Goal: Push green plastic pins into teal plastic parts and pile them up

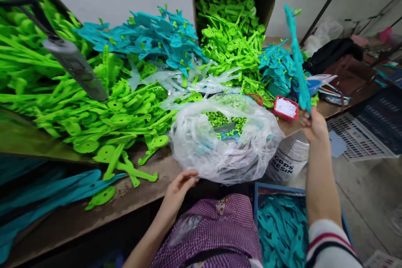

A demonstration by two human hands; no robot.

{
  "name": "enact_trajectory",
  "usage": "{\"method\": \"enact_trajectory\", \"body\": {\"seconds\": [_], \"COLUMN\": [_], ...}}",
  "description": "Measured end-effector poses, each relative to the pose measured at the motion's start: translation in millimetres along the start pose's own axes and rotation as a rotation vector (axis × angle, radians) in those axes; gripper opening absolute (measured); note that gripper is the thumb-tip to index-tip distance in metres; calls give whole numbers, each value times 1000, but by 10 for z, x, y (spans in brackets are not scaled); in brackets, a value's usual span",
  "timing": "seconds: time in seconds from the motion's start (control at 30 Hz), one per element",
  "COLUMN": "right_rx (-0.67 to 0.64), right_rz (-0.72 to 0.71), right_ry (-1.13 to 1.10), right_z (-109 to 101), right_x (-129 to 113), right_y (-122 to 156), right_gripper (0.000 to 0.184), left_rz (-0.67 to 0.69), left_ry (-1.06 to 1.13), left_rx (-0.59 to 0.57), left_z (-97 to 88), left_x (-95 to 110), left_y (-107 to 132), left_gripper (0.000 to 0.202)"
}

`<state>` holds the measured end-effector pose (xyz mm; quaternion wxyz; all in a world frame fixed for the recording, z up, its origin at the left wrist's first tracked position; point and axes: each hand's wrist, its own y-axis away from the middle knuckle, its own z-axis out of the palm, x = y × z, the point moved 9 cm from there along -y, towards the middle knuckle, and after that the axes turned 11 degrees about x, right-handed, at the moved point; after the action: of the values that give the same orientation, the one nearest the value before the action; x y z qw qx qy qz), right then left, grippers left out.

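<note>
My right hand (315,124) is raised at the right, closed on the lower end of a long teal plastic piece (297,54). That piece stands nearly upright, with small lime-green bits at its top and bottom. Low in the middle, my left hand (182,186) has its thumb and fingertips together at the near edge of a clear plastic bag (201,155). Through the bag's mouth show many small green plastic pellet-like parts (218,118) and something teal.
Heaps of green plastic pieces (122,109) and teal pieces (150,42) cover the bench. A red basket (285,108) holds white bits. Below, a blue crate (256,205) contains teal pieces. A grey cylindrical tool (77,69) hangs at the left.
</note>
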<state>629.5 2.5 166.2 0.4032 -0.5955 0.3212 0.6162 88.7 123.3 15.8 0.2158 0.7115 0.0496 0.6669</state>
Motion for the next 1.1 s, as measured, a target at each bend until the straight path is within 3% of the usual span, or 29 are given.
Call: {"method": "enact_trajectory", "body": {"seconds": [0.07, 0.17, 0.23, 0.33, 0.43, 0.53, 0.6, 0.67, 0.7, 0.8, 0.87, 0.93, 1.0, 1.1], "right_rx": [17, 141, 147, 94, 82, 143, 205, 299, 399, 750, 867, 939, 940, 827], "right_rz": [-5, 66, 117, 133, 111, 6, -101, -203, -187, 164, 348, 532, 692, 837], "right_ry": [-3, 36, 54, 54, 48, 4, -7, 68, 126, 407, 520, 634, 722, 830], "right_z": [446, 1019, 1367, 1727, 1761, 1352, 799, 44, -420, -1837, -2491, -2911, -3141, -3331], "right_x": [-136, -135, -69, 23, 91, 125, 241, 518, 760, 1729, 2212, 2562, 2835, 3213], "right_y": [-712, -1645, -2071, -2401, -2412, -2107, -1656, -948, -493, 1309, 2682, 3980, 5031, 6047], "right_gripper": [35, 32, 38, 36, 29, 24, 31, 34, 35, 45, 40, 34, 29, 26], "left_rz": [-34, -58, -61, -59, -72, -99, -157, -291, -378, -626, -714, -701, -618, -529], "left_ry": [-79, -136, -136, -123, -110, -76, -39, 35, 90, 328, 469, 532, 518, 444], "left_rx": [17, 81, 133, 179, 170, 142, 105, 52, 32, 40, 98, 150, 159, 168], "left_z": [-188, -430, -518, -522, -433, -364, -338, -324, -330, -428, -547, -669, -751, -820], "left_x": [-289, -474, -510, -526, -531, -568, -677, -896, -1028, -1369, -1479, -1482, -1425, -1400], "left_y": [99, 233, 288, 320, 303, 256, 231, 240, 257, 306, 268, 149, -3, -157], "left_gripper": [31, 30, 30, 29, 30, 34, 36, 38, 39, 37, 24, 16, 22, 36]}}
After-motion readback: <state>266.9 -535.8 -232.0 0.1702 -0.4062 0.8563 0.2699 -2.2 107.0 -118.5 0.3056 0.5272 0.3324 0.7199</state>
